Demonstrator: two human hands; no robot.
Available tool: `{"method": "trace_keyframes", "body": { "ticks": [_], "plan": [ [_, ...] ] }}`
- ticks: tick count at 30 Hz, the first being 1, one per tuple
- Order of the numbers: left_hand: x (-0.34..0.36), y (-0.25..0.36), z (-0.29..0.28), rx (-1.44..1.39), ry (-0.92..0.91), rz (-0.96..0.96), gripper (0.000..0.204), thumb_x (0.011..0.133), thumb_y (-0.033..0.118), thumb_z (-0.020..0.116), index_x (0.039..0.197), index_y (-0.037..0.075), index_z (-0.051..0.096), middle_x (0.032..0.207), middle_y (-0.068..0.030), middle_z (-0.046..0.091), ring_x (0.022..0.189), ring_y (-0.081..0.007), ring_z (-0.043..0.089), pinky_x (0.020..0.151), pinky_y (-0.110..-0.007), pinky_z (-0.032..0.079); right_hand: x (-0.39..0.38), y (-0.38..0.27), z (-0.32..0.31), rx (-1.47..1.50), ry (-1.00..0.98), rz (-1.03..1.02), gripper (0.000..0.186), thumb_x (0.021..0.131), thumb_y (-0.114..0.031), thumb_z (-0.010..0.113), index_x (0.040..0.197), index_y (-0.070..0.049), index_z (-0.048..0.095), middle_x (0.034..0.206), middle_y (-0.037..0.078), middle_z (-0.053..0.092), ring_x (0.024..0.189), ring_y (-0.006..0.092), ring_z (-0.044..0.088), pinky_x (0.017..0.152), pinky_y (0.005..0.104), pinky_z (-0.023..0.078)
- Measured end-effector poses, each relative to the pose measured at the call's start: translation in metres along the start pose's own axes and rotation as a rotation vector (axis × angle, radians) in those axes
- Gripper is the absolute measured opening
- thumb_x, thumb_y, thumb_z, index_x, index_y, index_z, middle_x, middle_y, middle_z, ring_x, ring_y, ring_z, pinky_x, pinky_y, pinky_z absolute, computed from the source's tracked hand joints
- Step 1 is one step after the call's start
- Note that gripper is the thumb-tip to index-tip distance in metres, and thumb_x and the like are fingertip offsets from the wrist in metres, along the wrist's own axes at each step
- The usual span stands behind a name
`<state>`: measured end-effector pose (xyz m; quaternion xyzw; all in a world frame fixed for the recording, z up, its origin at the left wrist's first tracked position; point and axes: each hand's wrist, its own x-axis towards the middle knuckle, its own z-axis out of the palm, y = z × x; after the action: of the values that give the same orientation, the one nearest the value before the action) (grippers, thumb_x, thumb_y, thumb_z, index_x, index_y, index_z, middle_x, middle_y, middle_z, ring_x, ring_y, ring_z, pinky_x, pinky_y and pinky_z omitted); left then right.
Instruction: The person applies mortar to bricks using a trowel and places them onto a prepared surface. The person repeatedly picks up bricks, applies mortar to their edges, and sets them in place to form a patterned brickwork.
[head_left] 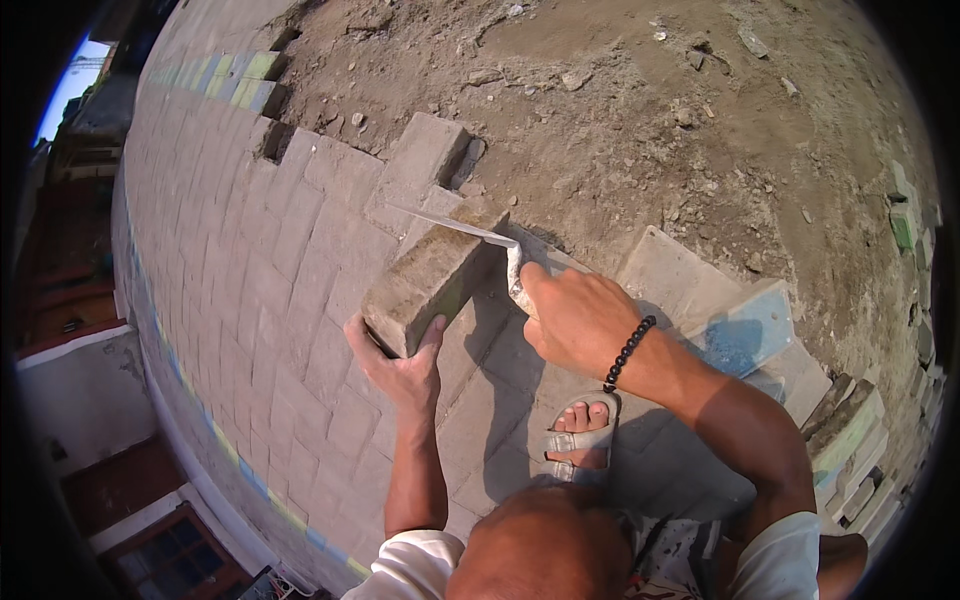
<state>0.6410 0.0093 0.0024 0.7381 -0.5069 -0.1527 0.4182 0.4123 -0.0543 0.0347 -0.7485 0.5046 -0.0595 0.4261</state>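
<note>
My left hand grips the near end of a grey-brown paving block, fingers on one side and thumb on the other. The block is rough, with dirt on its upper face; whether its far end touches the paving I cannot tell. In my right hand is a trowel, held by its whitish, crusted handle. Its thin blade is seen nearly edge-on, across the far part of the block. Black beads circle my right wrist. Just beyond the block lies the stepped edge of the laid paving.
Bare soil with small stones stretches beyond the paving edge. Loose pavers, one painted blue, lie to the right, and more are piled at the far right. My sandalled foot stands on the paving. A building borders the left.
</note>
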Motion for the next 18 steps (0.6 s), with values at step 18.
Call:
{"method": "trace_keyframes", "body": {
  "ticks": [18],
  "plan": [
    [0.008,0.001,-0.001,-0.003,-0.035,0.055,0.069,0.066,0.011,0.088,0.122,0.000,0.048,0.110,-0.0103,0.054,0.103,-0.0216,0.055,0.093,-0.034,0.044,0.003,0.056,0.003,0.012,0.106,0.141,0.030,0.080,-0.015,0.063,0.101,0.005,0.053,0.078,0.029,0.064,0.081,0.0487,0.064,0.075,0.0539,0.052]
  ]
}}
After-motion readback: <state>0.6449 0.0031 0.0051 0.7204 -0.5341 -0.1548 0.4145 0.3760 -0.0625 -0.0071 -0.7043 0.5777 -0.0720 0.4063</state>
